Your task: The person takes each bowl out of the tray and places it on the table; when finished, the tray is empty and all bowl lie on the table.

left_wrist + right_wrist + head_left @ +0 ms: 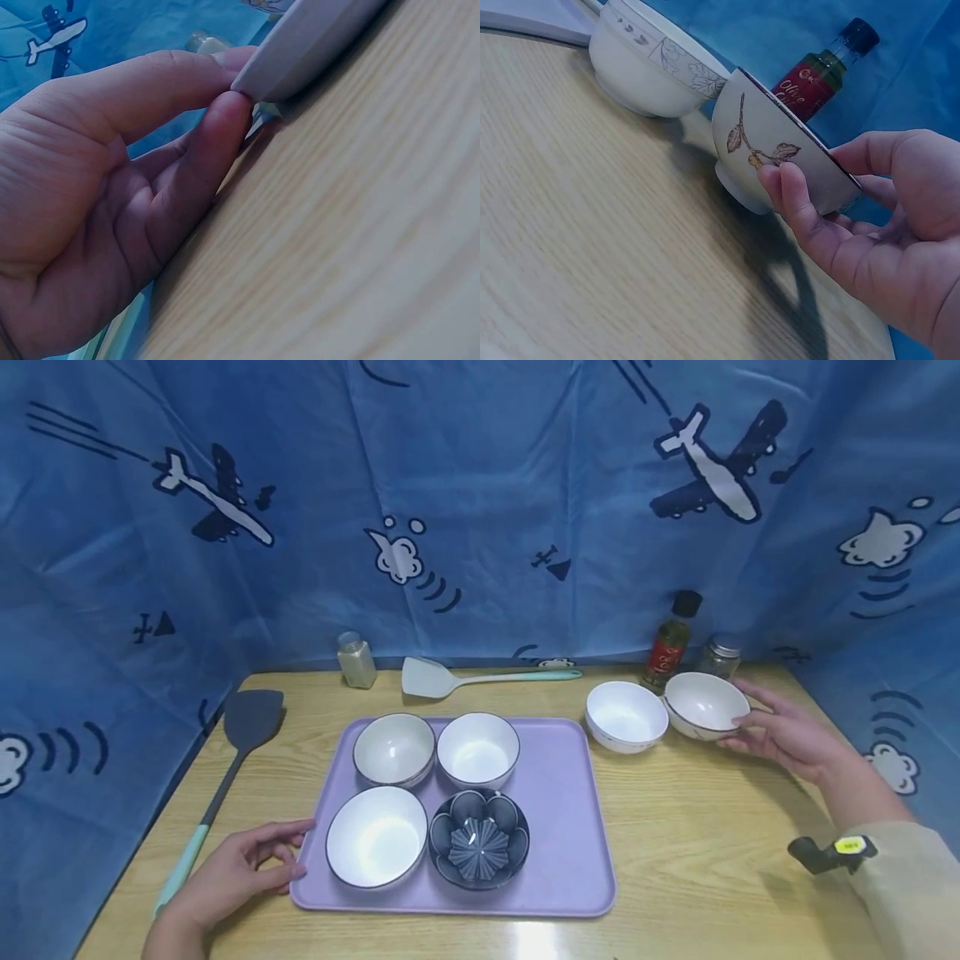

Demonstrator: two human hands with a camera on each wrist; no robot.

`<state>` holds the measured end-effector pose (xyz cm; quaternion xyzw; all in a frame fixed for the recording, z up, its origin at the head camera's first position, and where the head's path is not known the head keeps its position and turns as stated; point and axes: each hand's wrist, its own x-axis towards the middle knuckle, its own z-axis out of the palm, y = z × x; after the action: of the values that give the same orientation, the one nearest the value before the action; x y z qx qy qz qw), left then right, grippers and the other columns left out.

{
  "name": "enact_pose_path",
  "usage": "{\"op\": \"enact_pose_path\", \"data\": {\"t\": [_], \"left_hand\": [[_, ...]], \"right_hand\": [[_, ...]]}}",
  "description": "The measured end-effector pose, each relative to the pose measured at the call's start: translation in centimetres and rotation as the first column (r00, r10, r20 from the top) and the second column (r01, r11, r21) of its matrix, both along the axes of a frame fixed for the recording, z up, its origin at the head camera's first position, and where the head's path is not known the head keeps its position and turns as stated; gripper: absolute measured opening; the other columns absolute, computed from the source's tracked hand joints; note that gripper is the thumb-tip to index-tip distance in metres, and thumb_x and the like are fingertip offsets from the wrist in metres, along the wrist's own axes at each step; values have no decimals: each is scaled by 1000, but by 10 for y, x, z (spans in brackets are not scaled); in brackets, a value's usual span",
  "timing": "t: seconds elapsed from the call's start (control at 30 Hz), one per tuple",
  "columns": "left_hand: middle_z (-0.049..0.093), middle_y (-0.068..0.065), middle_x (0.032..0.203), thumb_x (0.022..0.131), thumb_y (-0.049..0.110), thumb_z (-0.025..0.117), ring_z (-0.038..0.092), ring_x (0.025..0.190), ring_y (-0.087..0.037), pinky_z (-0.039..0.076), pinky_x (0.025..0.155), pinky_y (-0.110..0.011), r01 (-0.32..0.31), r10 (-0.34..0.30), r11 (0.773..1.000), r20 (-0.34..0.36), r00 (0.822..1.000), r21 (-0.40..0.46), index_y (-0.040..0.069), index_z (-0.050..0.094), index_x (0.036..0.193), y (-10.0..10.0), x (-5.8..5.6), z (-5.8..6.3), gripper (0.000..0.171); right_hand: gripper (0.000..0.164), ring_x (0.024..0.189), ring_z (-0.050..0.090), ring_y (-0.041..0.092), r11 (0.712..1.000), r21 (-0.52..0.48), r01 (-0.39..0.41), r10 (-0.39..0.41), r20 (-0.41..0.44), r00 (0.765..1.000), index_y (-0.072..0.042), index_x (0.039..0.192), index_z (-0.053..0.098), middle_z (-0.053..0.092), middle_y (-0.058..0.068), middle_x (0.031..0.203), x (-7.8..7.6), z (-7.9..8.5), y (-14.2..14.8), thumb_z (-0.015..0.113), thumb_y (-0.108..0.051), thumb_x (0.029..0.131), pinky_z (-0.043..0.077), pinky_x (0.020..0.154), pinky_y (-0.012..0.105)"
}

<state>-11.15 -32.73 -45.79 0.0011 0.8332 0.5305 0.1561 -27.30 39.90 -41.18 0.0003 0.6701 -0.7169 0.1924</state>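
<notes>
At the left edge of the lilac tray, my left hand pinches the rim between thumb and finger; the left wrist view shows the tray edge between them. On the tray stand two cream-white bowls at the back, a larger white bowl and a dark petal-patterned bowl in front. Far right, my right hand grips the side of a dark-rimmed bowl with a brown leaf print. Whether its foot touches the table I cannot tell. Left of it is a white bowl with grey leaf decoration.
An olive oil bottle and a lidded glass jar stand behind the gripped bowl. A pale spatula and a small shaker jar lie along the back. A dark turner lies at the left. Blue curtain surrounds the table.
</notes>
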Motion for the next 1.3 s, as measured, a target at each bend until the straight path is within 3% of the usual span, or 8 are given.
{"op": "enact_pose_path", "data": {"t": [0.2, 0.53, 0.83, 1.07, 1.2, 1.3], "left_hand": [[66, -12, 98, 85, 26, 79, 61, 87, -10, 52, 74, -23, -9, 9, 999, 0, 1000, -40, 3, 52, 143, 3, -1, 4, 67], [66, -12, 97, 87, 21, 78, 62, 85, -8, 54, 70, -25, 26, -27, 1000, -35, 999, -10, 0, 52, 142, 2, -2, 2, 64], [66, -12, 96, 87, 22, 78, 62, 85, -9, 54, 70, -25, 28, -29, 999, -35, 999, -14, 0, 52, 142, 2, -3, 2, 65], [66, -11, 96, 87, 21, 77, 62, 85, -8, 54, 71, -25, 30, -30, 1000, -34, 999, -8, -1, 51, 142, 2, -2, 1, 65], [66, -12, 97, 87, 21, 78, 62, 86, -8, 54, 71, -25, 29, -29, 1000, -32, 999, -11, 0, 52, 142, 1, -1, 1, 65], [65, -11, 97, 87, 21, 78, 62, 87, -8, 54, 71, -25, 29, -29, 999, -36, 999, -16, 0, 52, 142, 1, 0, 2, 65]], "right_hand": [[84, 93, 72, 20, 1000, 3, 16, -17, 47, 999, -20, 160, -12, -15, 25, 154, 1, -1, -2, 46, 0, 102, 58, 86, 32], [83, 94, 71, 19, 999, 28, 17, -19, 59, 998, -21, 160, -11, -16, 25, 156, 4, -5, 1, 45, -1, 103, 57, 87, 32], [84, 95, 72, 21, 1000, -22, 5, -4, 32, 999, -23, 160, -11, -15, 24, 153, 10, -10, 5, 47, -2, 103, 57, 88, 34], [85, 95, 74, 20, 999, 38, -18, 18, -8, 1000, -21, 160, -12, -14, 30, 154, 15, -12, 5, 50, -8, 104, 58, 85, 33], [85, 93, 74, 21, 997, 69, -15, 20, -63, 998, -14, 159, -13, -1, 39, 151, 19, -13, 5, 51, -6, 103, 58, 83, 32], [85, 91, 75, 21, 999, 39, 0, 4, -113, 994, -9, 159, -11, 31, 27, 142, 22, -13, 5, 52, -3, 102, 59, 81, 32]]}}
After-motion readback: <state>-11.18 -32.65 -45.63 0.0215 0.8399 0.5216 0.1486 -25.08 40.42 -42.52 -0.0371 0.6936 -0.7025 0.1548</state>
